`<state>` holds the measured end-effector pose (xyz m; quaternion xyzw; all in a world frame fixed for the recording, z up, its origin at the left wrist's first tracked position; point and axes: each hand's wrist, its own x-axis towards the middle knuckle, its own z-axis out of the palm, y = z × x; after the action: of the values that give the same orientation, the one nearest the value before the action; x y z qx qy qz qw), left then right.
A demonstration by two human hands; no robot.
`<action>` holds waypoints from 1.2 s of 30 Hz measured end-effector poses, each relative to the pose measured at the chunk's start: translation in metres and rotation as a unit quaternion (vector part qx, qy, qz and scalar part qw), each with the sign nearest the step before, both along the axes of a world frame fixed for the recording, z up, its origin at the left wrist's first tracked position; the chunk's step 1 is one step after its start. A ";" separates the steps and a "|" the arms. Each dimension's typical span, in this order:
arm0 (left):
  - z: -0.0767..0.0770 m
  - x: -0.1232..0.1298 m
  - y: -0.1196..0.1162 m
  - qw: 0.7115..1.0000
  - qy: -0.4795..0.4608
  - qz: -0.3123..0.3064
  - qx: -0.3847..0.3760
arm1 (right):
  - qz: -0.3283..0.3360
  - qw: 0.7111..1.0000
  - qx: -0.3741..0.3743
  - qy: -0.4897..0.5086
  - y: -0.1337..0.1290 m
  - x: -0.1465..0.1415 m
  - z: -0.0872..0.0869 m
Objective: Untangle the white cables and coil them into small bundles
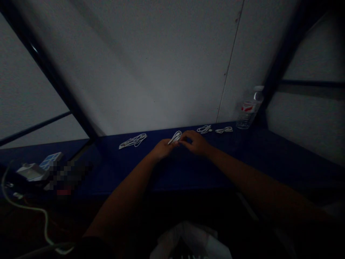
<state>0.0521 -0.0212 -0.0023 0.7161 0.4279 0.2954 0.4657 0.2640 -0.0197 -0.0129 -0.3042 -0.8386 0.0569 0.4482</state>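
Two hands, L [162, 149] & R [194, 142], pinch coiled white cable [175, 137].

Your desk [272, 158] is dark blue. You have a white cable coil [133, 141] lying flat near its back edge, left of centre, with a small coil [204, 129] and a flat coil [223, 130] just apart toward the right. A water bottle [249, 108] stands upright beyond them. At far left lie a pale box [31, 171] and a blue-and-white card [51, 160], beside a blurred item [67, 176].
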 end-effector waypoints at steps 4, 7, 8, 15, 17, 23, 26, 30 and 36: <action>0.001 -0.003 0.003 0.997 0.041 -0.010 0.060 | 0.016 0.999 -0.045 0.020 0.001 0.000 -0.003; 0.003 -0.006 0.005 0.994 0.059 -0.004 0.087 | 0.050 0.988 -0.140 0.051 0.006 0.004 -0.008; 0.003 -0.007 0.005 0.994 0.063 0.004 0.094 | 0.057 0.981 -0.175 0.061 0.009 0.005 -0.009; 0.004 -0.009 0.006 0.983 0.117 0.021 0.140 | 0.076 0.945 -0.316 -0.028 0.017 0.018 -0.010; 0.004 -0.008 0.006 0.980 0.134 0.017 0.146 | 0.071 0.943 -0.317 -0.074 0.013 0.020 -0.007; 0.002 -0.004 0.004 0.986 0.136 0.012 0.100 | 0.081 0.947 -0.285 -0.121 0.007 0.027 -0.001; -0.002 -0.003 0.003 0.992 0.106 -0.003 0.064 | 0.065 0.961 -0.251 -0.099 0.008 0.035 0.003; -0.007 -0.003 0.004 0.999 0.023 -0.022 -0.032 | 0.032 0.982 -0.185 0.006 0.006 0.039 0.008; -0.008 -0.001 0.002 0.992 -0.039 -0.045 -0.107 | 0.033 0.996 -0.087 0.005 -0.006 0.009 0.005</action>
<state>0.0514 -0.0193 -0.0106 0.6688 0.4059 0.2543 0.5687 0.2734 -0.0261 -0.0078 -0.3137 -0.8381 0.1459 0.4218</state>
